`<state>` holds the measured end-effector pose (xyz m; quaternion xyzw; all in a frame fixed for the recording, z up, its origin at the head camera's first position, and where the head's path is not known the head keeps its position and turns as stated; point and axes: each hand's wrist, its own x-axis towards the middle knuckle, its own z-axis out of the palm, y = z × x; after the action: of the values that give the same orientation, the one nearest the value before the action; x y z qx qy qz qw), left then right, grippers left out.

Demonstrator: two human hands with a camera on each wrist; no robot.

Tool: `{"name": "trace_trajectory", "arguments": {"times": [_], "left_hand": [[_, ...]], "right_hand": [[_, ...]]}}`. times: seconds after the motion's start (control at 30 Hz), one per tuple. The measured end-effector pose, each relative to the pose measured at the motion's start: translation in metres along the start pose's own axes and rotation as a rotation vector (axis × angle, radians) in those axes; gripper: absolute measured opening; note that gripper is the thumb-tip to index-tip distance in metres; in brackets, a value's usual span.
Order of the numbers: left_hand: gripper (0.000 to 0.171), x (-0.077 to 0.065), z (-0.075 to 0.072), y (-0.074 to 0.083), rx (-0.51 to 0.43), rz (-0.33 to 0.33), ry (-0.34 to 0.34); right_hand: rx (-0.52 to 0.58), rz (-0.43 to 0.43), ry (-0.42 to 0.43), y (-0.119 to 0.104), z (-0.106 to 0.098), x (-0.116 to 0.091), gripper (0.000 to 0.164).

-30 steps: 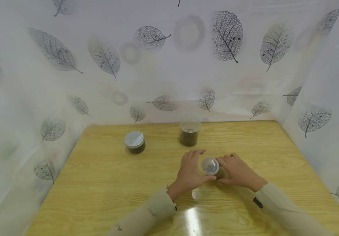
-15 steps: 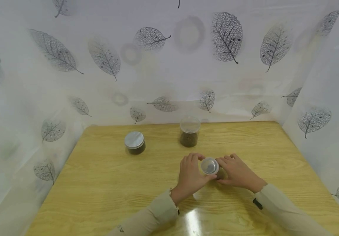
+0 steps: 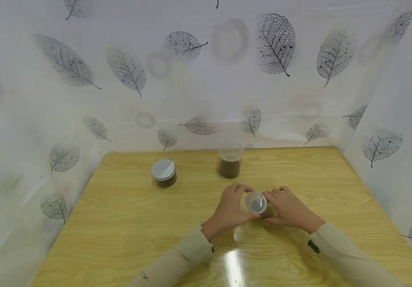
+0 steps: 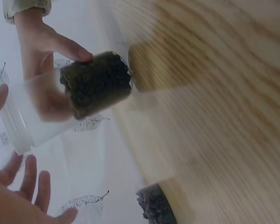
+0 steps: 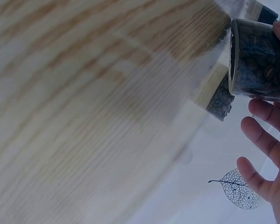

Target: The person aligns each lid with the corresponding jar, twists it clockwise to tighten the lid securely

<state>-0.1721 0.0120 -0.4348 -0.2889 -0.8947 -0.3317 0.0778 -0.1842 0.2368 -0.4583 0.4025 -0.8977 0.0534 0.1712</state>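
A tall clear jar (image 4: 96,83) stands upright, its lower part filled with dark coffee beans (image 5: 256,67). My right hand (image 3: 291,210) grips the jar's body from the right, thumb and fingers on either side. At the top, my left hand (image 3: 232,208) pinches the translucent lid (image 3: 256,202) between thumb and forefinger. Its other fingers (image 4: 42,191) are spread away from the jar in the left wrist view. The palm of the left hand is partly hidden in the head view.
Farther back stands another clear jar (image 3: 229,166) of dark beans with a clear top. To the left is a low dark jar (image 3: 164,173) with a silver lid. The wood-grain table (image 3: 127,223) ends at a leaf-printed sheet (image 3: 206,91) behind and along both sides.
My left forefinger and thumb have closed in from a wider spread onto the lid. The right hand and jar stay nearly where they were.
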Motion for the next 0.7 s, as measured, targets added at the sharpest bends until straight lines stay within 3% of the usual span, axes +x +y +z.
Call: {"name": "trace_trajectory", "arguments": {"times": [0.13,0.33,0.43,0.53,0.7], "left_hand": [[0.063,0.002,-0.002,-0.005,0.005,0.051,-0.050],[0.069,0.005,-0.006,-0.006,-0.019,0.063,-0.111],[0.079,0.003,-0.004,-0.002,0.010,0.025,-0.085],[0.086,-0.003,0.000,0.006,0.054,-0.045,-0.014],[0.078,-0.007,0.003,0.013,0.111,-0.118,0.090]], "right_hand": [[0.003,0.002,-0.008,0.001,0.001,0.000,0.074],[-0.018,-0.007,-0.003,0.004,0.002,0.001,0.076],[-0.022,-0.001,0.001,0.004,0.003,0.000,0.076],[-0.018,0.002,0.006,0.002,0.005,-0.002,0.074],[-0.029,-0.011,0.018,-0.001,0.005,-0.001,0.073]]}}
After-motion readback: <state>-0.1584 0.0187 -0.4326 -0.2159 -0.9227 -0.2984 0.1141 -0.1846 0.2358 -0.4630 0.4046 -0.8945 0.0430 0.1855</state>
